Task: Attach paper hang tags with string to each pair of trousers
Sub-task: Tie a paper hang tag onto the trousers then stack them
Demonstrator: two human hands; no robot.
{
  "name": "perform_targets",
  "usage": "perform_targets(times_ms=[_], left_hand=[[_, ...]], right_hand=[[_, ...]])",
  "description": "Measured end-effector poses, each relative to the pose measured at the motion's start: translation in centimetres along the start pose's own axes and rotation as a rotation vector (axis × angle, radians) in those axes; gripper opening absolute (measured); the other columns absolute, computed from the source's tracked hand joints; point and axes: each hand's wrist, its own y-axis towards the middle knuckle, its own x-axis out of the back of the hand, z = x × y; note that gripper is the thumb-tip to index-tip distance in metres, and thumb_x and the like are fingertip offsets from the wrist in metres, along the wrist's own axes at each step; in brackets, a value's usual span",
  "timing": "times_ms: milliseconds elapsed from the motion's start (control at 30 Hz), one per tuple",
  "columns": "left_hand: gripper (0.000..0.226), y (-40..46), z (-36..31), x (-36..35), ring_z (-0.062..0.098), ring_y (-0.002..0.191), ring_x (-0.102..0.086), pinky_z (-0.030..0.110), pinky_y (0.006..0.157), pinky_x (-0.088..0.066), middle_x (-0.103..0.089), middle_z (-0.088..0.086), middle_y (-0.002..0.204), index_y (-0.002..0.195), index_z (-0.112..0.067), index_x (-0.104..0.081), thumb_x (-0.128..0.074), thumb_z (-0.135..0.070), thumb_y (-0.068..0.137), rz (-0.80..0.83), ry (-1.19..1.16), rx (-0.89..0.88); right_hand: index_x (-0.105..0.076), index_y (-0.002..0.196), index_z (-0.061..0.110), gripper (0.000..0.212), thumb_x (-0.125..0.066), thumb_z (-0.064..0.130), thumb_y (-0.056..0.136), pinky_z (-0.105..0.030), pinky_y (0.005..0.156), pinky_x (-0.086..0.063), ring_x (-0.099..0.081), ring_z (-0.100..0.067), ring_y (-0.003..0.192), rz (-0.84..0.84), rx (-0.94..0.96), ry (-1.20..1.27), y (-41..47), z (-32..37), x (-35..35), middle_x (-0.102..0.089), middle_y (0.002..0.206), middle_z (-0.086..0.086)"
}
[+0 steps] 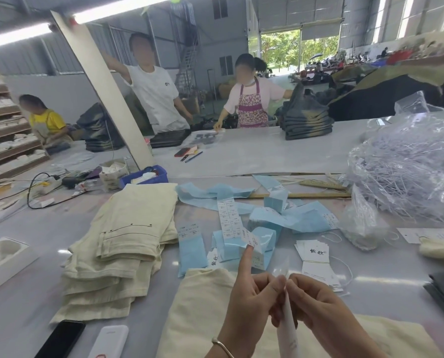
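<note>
What the two hands hold is only partly readable: the left hand and right hand meet fingertip to fingertip, both pinching a narrow white strip that blurs at its upper tip and runs out of view at the bottom edge, so whether it is a tag or backing paper cannot be told. The left index finger points up with a small white sticker on its tip; the print on it is too small to read. A bracelet circles the left wrist. Under the hands lies a cream pair of trousers, cut off by the near edge. A stack of hang tags with white string lies just right of and beyond the hands, bearing two black Chinese characters that are not clearly legible. The pale grey table also carries a folded pile of cream trousers to the left, blue sticker sheets with label strips in the middle, a clear bag of plastic fasteners at far right, and a dark phone beside a white power bank at the near left. Beyond, in a large workshop hall with an open doorway, three people stand or sit by stacks of dark jeans.
</note>
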Motion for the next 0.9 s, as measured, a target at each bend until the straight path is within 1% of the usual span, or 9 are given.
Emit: perform_targets(times_ms=[67,167,233,333,400,500,567,700,900], left_hand=[[0.085,0.1,0.0,-0.3,0.015,0.045,-0.046,0.024,0.04,-0.039,-0.05,0.005,0.059,0.142,-0.037,-0.015,-0.07,-0.027,0.079,-0.005,0.008,0.004],[0.093,0.2,0.0,-0.4,0.015,0.045,-0.046,0.024,0.039,-0.04,-0.05,0.007,0.059,0.145,-0.036,-0.014,-0.074,-0.029,0.075,-0.004,0.012,0.021],[0.095,0.3,-0.1,-0.4,0.015,0.045,-0.046,0.024,0.039,-0.04,-0.05,0.005,0.058,0.147,-0.034,-0.012,-0.074,-0.025,0.076,-0.003,0.021,0.023],[0.093,0.3,-0.3,-0.6,0.015,0.045,-0.046,0.023,0.039,-0.04,-0.049,0.007,0.06,0.149,-0.031,-0.011,-0.072,-0.024,0.078,-0.02,0.036,0.008],[0.089,0.2,-0.4,-0.7,0.015,0.046,-0.046,0.023,0.039,-0.039,-0.049,0.009,0.062,0.148,-0.032,-0.013,-0.07,-0.025,0.08,-0.034,0.043,-0.004],[0.069,0.1,-0.3,-0.8,0.013,0.046,-0.045,0.023,0.04,-0.038,-0.05,0.003,0.059,0.141,-0.036,-0.019,-0.062,-0.011,0.092,-0.045,0.045,-0.023],[0.063,0.1,-0.3,-0.8,0.012,0.047,-0.044,0.023,0.042,-0.038,-0.05,-0.001,0.058,0.137,-0.038,-0.022,-0.056,-0.005,0.095,-0.051,0.048,-0.029],[0.063,0.3,-0.4,-0.8,0.009,0.047,-0.045,0.021,0.043,-0.037,-0.051,-0.005,0.059,0.139,-0.039,-0.022,-0.054,-0.005,0.097,-0.08,0.054,-0.049],[0.065,0.5,-0.4,-1.0,0.008,0.047,-0.042,0.018,0.044,-0.037,-0.048,-0.004,0.061,0.144,-0.038,-0.023,-0.05,-0.001,0.098,-0.114,0.035,-0.071]], right_hand=[[-0.049,0.075,-0.009,0.035,-0.053,0.023,0.087,-0.026,0.05,-0.04,-0.052,-0.038,0.066,0.009,-0.008,0.007,0.1,0.0,0.2,-0.059,0.066,-0.031],[-0.048,0.079,-0.012,0.044,-0.065,0.028,0.087,-0.026,0.05,-0.042,-0.056,-0.035,0.063,0.03,-0.023,0.002,0.1,0.2,0.5,-0.06,0.068,-0.03],[-0.05,0.077,-0.008,0.04,-0.065,0.027,0.087,-0.026,0.05,-0.043,-0.056,-0.036,0.064,0.035,-0.026,-0.001,0.1,0.3,0.7,-0.061,0.068,-0.031],[-0.049,0.073,-0.005,0.028,-0.054,0.019,0.087,-0.026,0.051,-0.042,-0.052,-0.04,0.066,0.035,-0.018,-0.012,0.2,0.3,1.0,-0.061,0.068,-0.032],[-0.049,0.071,-0.003,0.028,-0.054,0.02,0.087,-0.026,0.05,-0.042,-0.053,-0.038,0.065,0.033,-0.016,-0.014,0.3,0.4,1.0,-0.061,0.068,-0.033],[-0.053,0.066,0.002,0.027,-0.056,0.02,0.085,-0.027,0.05,-0.043,-0.053,-0.037,0.064,0.017,-0.019,-0.004,0.2,0.5,0.9,-0.06,0.068,-0.034],[-0.054,0.067,0.0,0.028,-0.057,0.02,0.085,-0.027,0.051,-0.043,-0.051,-0.037,0.064,0.008,-0.023,-0.015,0.1,0.7,0.8,-0.06,0.069,-0.034],[-0.053,0.073,-0.004,0.033,-0.058,0.025,0.087,-0.026,0.054,-0.043,-0.054,-0.029,0.061,0.032,0.002,-0.076,0.2,1.3,0.4,-0.063,0.07,-0.028],[-0.054,0.072,-0.001,0.031,-0.061,0.026,0.086,-0.026,0.057,-0.044,-0.055,-0.027,0.062,0.026,0.02,-0.122,0.5,2.3,0.1,-0.065,0.068,-0.023]])
